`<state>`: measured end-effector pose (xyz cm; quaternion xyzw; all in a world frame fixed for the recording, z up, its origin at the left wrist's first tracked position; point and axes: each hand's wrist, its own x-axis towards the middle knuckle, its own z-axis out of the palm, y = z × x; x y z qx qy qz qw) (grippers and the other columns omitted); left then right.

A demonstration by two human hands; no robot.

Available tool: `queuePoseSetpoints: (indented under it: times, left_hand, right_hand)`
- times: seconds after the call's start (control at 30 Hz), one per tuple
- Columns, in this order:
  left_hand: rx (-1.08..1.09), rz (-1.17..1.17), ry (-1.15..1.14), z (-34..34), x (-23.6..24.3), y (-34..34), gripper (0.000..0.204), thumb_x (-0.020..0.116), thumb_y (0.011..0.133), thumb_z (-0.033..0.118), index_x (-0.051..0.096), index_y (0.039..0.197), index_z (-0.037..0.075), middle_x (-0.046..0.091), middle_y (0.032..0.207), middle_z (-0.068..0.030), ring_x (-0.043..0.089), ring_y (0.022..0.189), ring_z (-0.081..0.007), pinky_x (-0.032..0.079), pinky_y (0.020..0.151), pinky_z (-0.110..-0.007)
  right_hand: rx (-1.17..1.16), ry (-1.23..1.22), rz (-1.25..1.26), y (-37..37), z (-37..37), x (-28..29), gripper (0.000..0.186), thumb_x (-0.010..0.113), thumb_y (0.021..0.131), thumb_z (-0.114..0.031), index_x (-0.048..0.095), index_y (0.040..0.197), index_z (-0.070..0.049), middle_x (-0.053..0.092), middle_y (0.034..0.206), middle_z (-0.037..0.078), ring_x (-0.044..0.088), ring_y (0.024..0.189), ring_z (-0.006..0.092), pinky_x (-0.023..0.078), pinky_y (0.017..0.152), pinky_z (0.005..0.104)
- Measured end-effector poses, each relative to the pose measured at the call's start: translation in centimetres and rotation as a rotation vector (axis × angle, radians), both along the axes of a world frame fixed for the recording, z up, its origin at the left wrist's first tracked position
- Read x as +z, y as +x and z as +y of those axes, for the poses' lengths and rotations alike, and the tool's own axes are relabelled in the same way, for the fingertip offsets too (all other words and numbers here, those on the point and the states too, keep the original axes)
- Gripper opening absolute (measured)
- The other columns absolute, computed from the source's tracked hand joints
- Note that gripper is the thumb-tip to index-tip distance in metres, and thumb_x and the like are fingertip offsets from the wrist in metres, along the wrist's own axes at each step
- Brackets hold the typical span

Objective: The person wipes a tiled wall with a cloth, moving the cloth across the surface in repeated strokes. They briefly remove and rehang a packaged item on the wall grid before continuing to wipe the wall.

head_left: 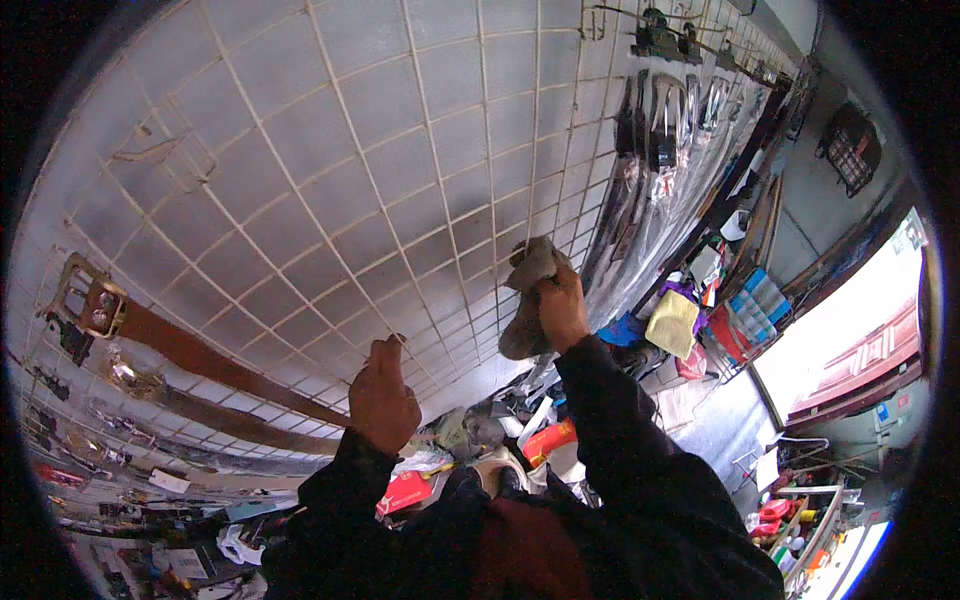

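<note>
A white wire grid panel [432, 165] stands against a pale wall in front of me. My right hand [562, 308] is closed round a crumpled grey-brown cloth [523, 333] and presses it up against the wires on the right part of the grid. Lower and to the left, my left hand [385, 402] has its fingers drawn together at a grid wire and seems to grip it. A brown leather belt [215, 352] with a metal buckle [98, 300] hangs to the left of that hand.
Packaged items [665, 125] hang on the grid's right end. Red boxes [405, 490] and other clutter lie on the floor by my feet. A yellow cloth [674, 322] and a folded blue-and-red chair [748, 310] are at the right, near a bright doorway [840, 330].
</note>
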<state>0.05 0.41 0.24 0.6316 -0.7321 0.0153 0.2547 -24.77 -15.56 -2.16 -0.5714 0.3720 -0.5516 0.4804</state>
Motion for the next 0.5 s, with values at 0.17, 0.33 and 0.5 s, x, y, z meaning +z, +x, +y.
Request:
queuePoseSetpoints:
  times: [0.17, 0.33, 0.5]
  left_hand:
    - [0.032, -0.018, 0.077, 0.1, -0.2, 0.4, 0.068, 0.061, 0.070, -0.001, 0.041, 0.135, -0.003, 0.052, 0.117, -0.0258, 0.061, 0.090, -0.0441, 0.051, 0.075, -0.052]
    - [0.002, -0.028, 0.048, 0.0, -0.1, 0.4, 0.066, 0.062, 0.071, 0.000, 0.042, 0.134, -0.002, 0.053, 0.115, -0.0237, 0.061, 0.090, -0.0436, 0.051, 0.075, -0.052]
    - [0.033, 0.048, 0.105, 0.0, 0.2, 0.2, 0.068, 0.061, 0.070, -0.002, 0.041, 0.135, -0.001, 0.052, 0.115, -0.0244, 0.061, 0.091, -0.0445, 0.051, 0.076, -0.053]
  right_hand:
    - [0.148, 0.652, -0.753, -1.2, -0.1, -1.6, 0.031, 0.050, 0.095, -0.026, 0.065, 0.114, -0.007, 0.068, 0.098, 0.008, 0.065, 0.085, 0.0238, 0.055, 0.077, 0.0383]
    - [0.093, 0.518, -0.970, -0.3, 1.7, -1.5, 0.036, 0.050, 0.096, -0.029, 0.063, 0.120, -0.006, 0.069, 0.107, 0.010, 0.068, 0.091, 0.0273, 0.056, 0.086, 0.0426]
    - [-0.135, 0.520, -0.883, -3.1, 3.9, -0.3, 0.033, 0.046, 0.100, -0.027, 0.066, 0.114, -0.005, 0.070, 0.104, 0.008, 0.067, 0.095, 0.0244, 0.055, 0.085, 0.0380]
